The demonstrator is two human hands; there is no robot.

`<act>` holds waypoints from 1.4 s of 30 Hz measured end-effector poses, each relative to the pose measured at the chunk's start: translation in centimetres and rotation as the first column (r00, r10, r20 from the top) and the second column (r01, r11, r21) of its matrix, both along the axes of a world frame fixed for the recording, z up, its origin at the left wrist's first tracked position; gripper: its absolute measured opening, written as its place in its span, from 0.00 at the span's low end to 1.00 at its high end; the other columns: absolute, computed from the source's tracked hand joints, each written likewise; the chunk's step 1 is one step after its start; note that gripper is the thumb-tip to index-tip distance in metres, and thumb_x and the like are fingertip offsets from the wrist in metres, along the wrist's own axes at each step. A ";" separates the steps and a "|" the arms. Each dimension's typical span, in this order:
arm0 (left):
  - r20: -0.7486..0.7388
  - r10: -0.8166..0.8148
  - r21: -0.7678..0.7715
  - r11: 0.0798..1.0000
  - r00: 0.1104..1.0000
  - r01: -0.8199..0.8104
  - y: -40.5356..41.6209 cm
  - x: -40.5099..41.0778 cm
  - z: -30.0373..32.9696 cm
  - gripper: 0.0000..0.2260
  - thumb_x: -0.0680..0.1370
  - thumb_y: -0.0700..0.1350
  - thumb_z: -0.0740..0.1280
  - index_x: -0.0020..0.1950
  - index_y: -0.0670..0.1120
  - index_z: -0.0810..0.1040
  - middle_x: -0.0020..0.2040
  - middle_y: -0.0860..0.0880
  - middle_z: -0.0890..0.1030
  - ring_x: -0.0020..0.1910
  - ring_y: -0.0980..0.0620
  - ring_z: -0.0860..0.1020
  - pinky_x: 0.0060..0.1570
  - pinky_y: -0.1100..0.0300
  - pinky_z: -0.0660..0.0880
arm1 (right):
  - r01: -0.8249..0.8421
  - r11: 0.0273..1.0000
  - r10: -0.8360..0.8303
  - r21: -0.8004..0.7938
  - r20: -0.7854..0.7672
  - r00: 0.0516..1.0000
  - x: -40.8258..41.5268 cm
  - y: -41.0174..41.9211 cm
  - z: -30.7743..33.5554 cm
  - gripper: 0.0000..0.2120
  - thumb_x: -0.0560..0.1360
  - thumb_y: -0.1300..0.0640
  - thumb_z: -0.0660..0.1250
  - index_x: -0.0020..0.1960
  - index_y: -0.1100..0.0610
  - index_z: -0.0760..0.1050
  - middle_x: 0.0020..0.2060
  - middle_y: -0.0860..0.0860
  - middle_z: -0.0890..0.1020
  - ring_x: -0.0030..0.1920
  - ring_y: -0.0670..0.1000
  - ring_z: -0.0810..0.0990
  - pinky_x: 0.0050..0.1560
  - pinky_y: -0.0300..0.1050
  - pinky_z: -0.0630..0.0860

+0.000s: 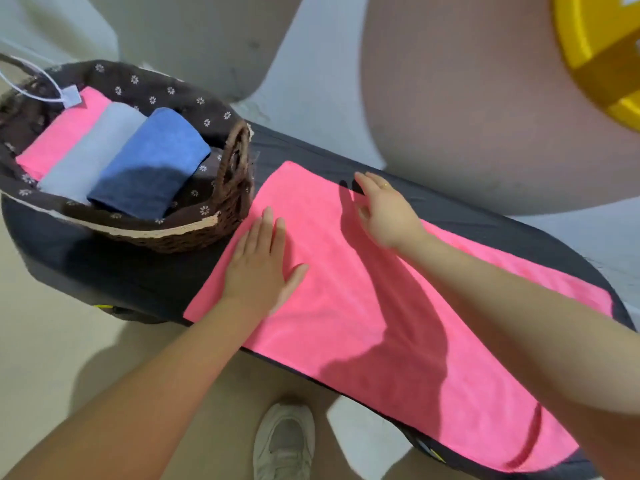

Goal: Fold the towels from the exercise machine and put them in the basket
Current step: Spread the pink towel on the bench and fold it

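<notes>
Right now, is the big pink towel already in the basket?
No, the big pink towel lies spread on the dark bench beside the basket, under both hands.

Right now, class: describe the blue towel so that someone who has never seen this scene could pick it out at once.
Find the wicker basket with the dark flowered lining, at the end of the black padded bench. Three folded towels lie in it side by side. The blue towel lies nearest the basket's handle and the bench, next to the grey towel, with the pink folded towel beyond.

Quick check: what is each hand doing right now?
Left hand: open, flat on the pink towel, holding nothing.
Right hand: open at the towel's far edge, gripping nothing.
</notes>
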State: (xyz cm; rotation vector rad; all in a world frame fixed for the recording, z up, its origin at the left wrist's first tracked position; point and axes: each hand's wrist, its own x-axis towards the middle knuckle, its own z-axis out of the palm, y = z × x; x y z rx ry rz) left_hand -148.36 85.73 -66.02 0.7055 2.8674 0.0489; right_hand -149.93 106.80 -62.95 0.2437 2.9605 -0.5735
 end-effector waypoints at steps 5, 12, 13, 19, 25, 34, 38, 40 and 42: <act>0.024 -0.333 0.034 0.942 0.942 0.333 5.8 2.2 2.6 0.31 0.73 0.57 0.54 0.64 0.35 0.73 0.65 0.34 0.73 0.60 0.38 0.77 0.55 0.45 0.75 | 0.178 0.984 -0.180 0.031 0.100 0.979 8.6 8.3 3.2 0.14 0.77 0.60 0.58 0.59 0.65 0.74 0.58 0.63 0.76 0.61 0.61 0.72 0.60 0.50 0.69; 0.160 -0.737 0.002 0.666 0.657 0.746 16.7 8.6 7.2 0.26 0.81 0.55 0.52 0.76 0.45 0.53 0.77 0.43 0.43 0.77 0.48 0.45 0.74 0.56 0.43 | 0.519 0.854 -0.519 0.037 0.133 0.844 21.5 14.0 5.9 0.15 0.78 0.56 0.59 0.54 0.65 0.78 0.53 0.62 0.80 0.56 0.61 0.76 0.54 0.47 0.70; 0.149 -0.770 0.015 0.629 0.620 0.777 17.8 9.8 7.4 0.26 0.81 0.54 0.52 0.75 0.44 0.54 0.77 0.43 0.44 0.77 0.48 0.46 0.74 0.57 0.43 | 0.549 0.836 -0.545 0.022 0.159 0.823 23.4 14.5 5.5 0.14 0.78 0.55 0.60 0.55 0.63 0.78 0.54 0.60 0.80 0.56 0.60 0.77 0.53 0.46 0.71; 0.214 -0.842 0.011 0.509 0.495 0.861 22.8 15.5 5.1 0.25 0.82 0.47 0.52 0.76 0.46 0.48 0.77 0.45 0.41 0.76 0.48 0.44 0.73 0.57 0.41 | 0.458 0.881 -0.408 -0.117 0.304 0.861 30.7 14.3 3.4 0.16 0.76 0.60 0.62 0.63 0.56 0.76 0.62 0.52 0.77 0.64 0.53 0.73 0.63 0.40 0.65; 0.322 -0.802 -0.008 0.528 0.503 0.849 24.3 16.7 3.1 0.35 0.78 0.59 0.57 0.76 0.46 0.41 0.77 0.46 0.37 0.76 0.49 0.39 0.74 0.55 0.41 | 0.392 0.914 -0.357 -0.102 0.257 0.898 32.2 14.5 2.7 0.13 0.74 0.62 0.62 0.57 0.54 0.78 0.52 0.49 0.82 0.56 0.56 0.76 0.55 0.42 0.71; 0.292 -0.818 0.052 0.532 0.496 0.845 24.7 16.3 2.8 0.41 0.73 0.63 0.63 0.77 0.48 0.46 0.77 0.47 0.42 0.76 0.48 0.44 0.74 0.55 0.44 | 0.428 0.892 -0.187 -0.147 0.743 0.643 35.9 16.6 5.6 0.15 0.71 0.69 0.62 0.52 0.59 0.81 0.46 0.49 0.81 0.45 0.45 0.75 0.48 0.34 0.70; 0.220 -0.787 0.118 0.607 0.576 0.786 25.9 15.7 2.9 0.32 0.77 0.60 0.58 0.76 0.47 0.52 0.78 0.48 0.48 0.76 0.48 0.50 0.73 0.53 0.49 | 0.518 0.852 -0.488 0.070 0.464 0.739 34.9 17.5 4.3 0.12 0.75 0.60 0.58 0.52 0.60 0.78 0.50 0.57 0.81 0.49 0.57 0.76 0.49 0.46 0.73; 0.169 -0.743 0.129 0.669 0.648 0.732 26.6 15.0 2.4 0.29 0.79 0.58 0.54 0.76 0.47 0.51 0.78 0.47 0.47 0.76 0.48 0.47 0.74 0.53 0.46 | 0.640 0.768 -0.631 0.036 0.222 0.744 33.6 18.2 2.9 0.12 0.77 0.59 0.56 0.52 0.60 0.76 0.52 0.58 0.80 0.52 0.59 0.77 0.49 0.47 0.72; 0.126 -0.717 0.099 0.697 0.686 0.710 27.4 14.0 1.7 0.28 0.80 0.57 0.52 0.76 0.46 0.49 0.78 0.47 0.44 0.77 0.48 0.44 0.74 0.54 0.43 | 0.687 0.726 -0.682 -0.031 0.091 0.725 31.7 19.3 1.4 0.13 0.77 0.61 0.54 0.55 0.60 0.75 0.54 0.59 0.79 0.54 0.60 0.76 0.49 0.47 0.71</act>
